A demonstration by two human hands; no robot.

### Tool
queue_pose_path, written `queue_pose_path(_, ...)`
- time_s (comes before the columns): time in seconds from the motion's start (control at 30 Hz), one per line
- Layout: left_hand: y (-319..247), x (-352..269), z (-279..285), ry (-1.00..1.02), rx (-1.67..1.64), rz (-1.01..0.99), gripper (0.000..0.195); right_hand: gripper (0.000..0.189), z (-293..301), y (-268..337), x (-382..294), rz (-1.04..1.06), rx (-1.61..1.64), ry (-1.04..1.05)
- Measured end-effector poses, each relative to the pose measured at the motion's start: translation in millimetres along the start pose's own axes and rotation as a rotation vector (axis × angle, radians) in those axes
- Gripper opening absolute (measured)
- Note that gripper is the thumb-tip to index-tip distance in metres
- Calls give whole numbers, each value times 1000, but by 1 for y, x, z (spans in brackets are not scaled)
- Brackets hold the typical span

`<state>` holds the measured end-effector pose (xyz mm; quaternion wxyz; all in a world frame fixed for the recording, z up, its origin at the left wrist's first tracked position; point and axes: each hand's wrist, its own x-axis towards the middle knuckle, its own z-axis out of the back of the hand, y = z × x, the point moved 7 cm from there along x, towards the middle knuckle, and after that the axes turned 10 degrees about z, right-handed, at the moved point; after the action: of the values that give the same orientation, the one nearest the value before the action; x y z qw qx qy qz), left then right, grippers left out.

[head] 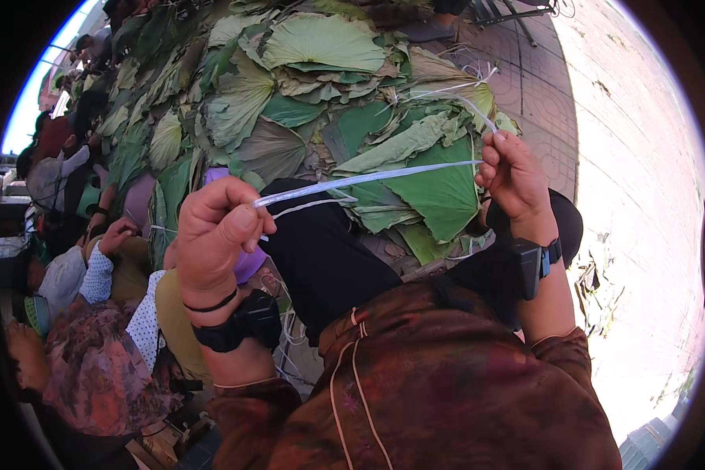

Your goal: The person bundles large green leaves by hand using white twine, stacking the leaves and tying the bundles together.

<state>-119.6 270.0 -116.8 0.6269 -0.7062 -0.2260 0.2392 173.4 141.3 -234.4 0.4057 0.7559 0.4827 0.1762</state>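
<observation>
A white plastic strip (370, 178) runs nearly straight between my two hands, above my dark trousers and the leaves. My left hand (223, 229) pinches one end between thumb and fingers, with a short length trailing back to the right. My right hand (511, 167) grips the other end with closed fingers, and a loose tail rises from it towards the upper left. Beneath the strip lies a green lotus leaf (440, 191), folded, on top of other stacked leaves. A paler round lotus leaf (326, 44) rests farther up on the heap.
Heaped lotus leaves (241, 106) spread across the paved ground (540, 117). Several people sit close on the left, one in a patterned red top (100, 370). A metal-legged frame (514, 14) stands at the top right. More white strips (291, 329) lie near my legs.
</observation>
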Motion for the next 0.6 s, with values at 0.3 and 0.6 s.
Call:
queue_pose_path(0.3,-19,-79,38,-211,267,106,18,15,-38,-14,11,-50,-15,156)
queue_pose_path(0.6,156,-164,144,-708,778,690,19,25,-43,-20,8,-37,-84,151)
